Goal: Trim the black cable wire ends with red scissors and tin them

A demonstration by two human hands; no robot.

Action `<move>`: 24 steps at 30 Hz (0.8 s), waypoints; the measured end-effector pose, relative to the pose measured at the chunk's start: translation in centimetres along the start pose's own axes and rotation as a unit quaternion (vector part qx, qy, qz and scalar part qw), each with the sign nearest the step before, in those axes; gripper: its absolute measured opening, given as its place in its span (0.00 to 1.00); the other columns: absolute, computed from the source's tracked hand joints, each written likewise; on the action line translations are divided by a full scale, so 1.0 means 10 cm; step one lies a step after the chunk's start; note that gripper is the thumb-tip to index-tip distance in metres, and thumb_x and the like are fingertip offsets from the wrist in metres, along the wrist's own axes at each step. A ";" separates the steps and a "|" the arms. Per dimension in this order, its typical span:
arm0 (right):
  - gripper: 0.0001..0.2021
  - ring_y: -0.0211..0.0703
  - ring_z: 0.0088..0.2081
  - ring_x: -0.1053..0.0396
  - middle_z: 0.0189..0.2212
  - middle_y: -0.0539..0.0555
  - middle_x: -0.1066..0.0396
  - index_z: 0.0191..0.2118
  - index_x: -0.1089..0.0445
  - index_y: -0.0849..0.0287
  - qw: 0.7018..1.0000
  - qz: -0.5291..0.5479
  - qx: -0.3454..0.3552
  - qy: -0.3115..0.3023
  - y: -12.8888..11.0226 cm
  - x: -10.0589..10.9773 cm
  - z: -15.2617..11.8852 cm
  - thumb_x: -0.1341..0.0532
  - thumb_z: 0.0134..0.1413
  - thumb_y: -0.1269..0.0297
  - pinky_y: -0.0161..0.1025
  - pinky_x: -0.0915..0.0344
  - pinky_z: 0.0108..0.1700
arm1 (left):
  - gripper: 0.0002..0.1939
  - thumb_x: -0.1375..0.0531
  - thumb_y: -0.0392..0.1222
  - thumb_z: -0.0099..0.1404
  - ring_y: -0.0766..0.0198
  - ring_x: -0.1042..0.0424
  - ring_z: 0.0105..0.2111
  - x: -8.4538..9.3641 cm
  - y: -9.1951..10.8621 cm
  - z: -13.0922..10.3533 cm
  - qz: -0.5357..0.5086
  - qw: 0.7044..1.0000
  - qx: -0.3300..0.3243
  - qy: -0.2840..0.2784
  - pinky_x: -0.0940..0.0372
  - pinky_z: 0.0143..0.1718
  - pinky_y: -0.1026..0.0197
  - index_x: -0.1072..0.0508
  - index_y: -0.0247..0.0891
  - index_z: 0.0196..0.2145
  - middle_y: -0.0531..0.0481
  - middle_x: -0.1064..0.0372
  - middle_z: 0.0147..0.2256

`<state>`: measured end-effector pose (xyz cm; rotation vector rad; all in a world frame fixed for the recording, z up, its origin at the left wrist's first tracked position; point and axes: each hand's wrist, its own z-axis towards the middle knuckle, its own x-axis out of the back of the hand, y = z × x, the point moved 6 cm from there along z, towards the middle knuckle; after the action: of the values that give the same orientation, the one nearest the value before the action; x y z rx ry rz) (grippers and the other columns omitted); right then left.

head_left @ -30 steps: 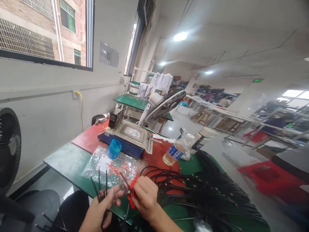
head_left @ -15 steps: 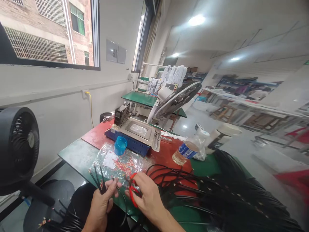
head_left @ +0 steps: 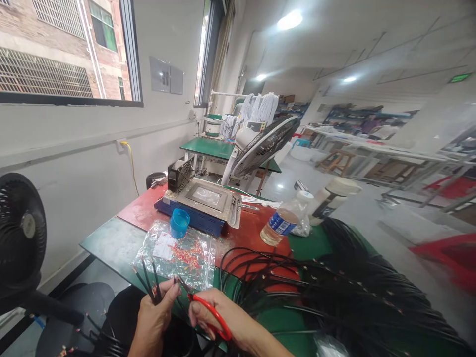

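Note:
Several black cables (head_left: pixel 150 282) with bare wire ends stand up from my left hand (head_left: pixel 158 310), whose thumb and fingers are closed on them. One cable end pokes out at the fingertips, beside the blade tips of red-handled scissors (head_left: pixel 211 313). Those scissors sit in my right hand (head_left: pixel 212 310), fingers around the handles. Whether the blades touch the cable I cannot tell. Just beyond the hands lies a clear plastic bag (head_left: pixel 145 248) strewn with small red and yellow wire scraps (head_left: pixel 188 254). A blue cup (head_left: pixel 180 224) stands at its far side.
A blue hot plate (head_left: pixel 193 218) with a small black fan sits on the red mat. To its right stands a bottle of pale liquid (head_left: pixel 277 225). A big pile of black cables (head_left: pixel 357 292) covers the right side. A dark fan (head_left: pixel 22 223) stands at left.
The scissors have swung round in my right hand, and their tips now lie by the cable end at my left fingertips. The whole view has shifted slightly.

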<state>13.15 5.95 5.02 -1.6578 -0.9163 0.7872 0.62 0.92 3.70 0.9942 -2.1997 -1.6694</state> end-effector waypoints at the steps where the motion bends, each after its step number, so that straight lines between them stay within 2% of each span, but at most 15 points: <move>1: 0.30 0.28 0.14 0.47 0.13 0.44 0.45 0.25 0.34 0.64 1.000 0.006 -0.005 -0.002 0.02 0.00 0.00 0.45 0.46 0.35 0.28 0.53 0.17 | 0.16 0.30 0.49 0.40 0.72 0.49 0.11 -0.01 0.00 0.00 0.007 1.000 0.000 -0.007 0.50 0.14 0.66 0.21 0.34 0.24 0.62 0.49 0.08; 6: 0.29 0.26 0.13 0.48 0.13 0.43 0.45 0.23 0.34 0.64 0.999 0.031 -0.017 0.004 0.06 0.00 0.01 0.44 0.46 0.36 0.27 0.53 0.17 | 0.19 0.31 0.50 0.42 0.73 0.52 0.10 0.02 -0.06 0.03 0.030 1.000 0.003 -0.009 0.52 0.12 0.66 0.20 0.34 0.28 0.63 0.51 0.07; 17: 0.30 0.26 0.11 0.48 0.12 0.44 0.44 0.24 0.33 0.66 0.993 0.113 -0.037 -0.007 0.09 -0.03 0.00 0.43 0.45 0.36 0.27 0.51 0.15 | 0.17 0.30 0.48 0.40 0.70 0.46 0.11 0.05 -0.06 0.04 0.033 0.999 -0.022 0.009 0.50 0.11 0.66 0.20 0.35 0.28 0.60 0.46 0.09; 21: 0.30 0.27 0.12 0.47 0.12 0.44 0.43 0.23 0.33 0.66 0.990 0.130 -0.044 -0.012 0.09 -0.03 0.01 0.42 0.44 0.36 0.27 0.50 0.15 | 0.20 0.30 0.50 0.39 0.72 0.50 0.11 0.07 -0.12 0.07 0.024 1.000 -0.005 0.007 0.53 0.12 0.66 0.20 0.34 0.29 0.62 0.49 0.09; 24: 0.31 0.27 0.12 0.47 0.12 0.44 0.43 0.23 0.32 0.66 0.991 0.128 -0.045 -0.013 0.09 -0.03 0.01 0.42 0.43 0.35 0.28 0.50 0.15 | 0.22 0.31 0.51 0.42 0.74 0.55 0.12 0.08 -0.17 0.10 0.021 1.000 0.011 -0.013 0.57 0.13 0.67 0.22 0.33 0.32 0.63 0.54 0.10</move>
<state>13.14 5.58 4.11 -1.8732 -0.7759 0.9538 0.16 0.97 1.58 0.9289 -2.2436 -1.6534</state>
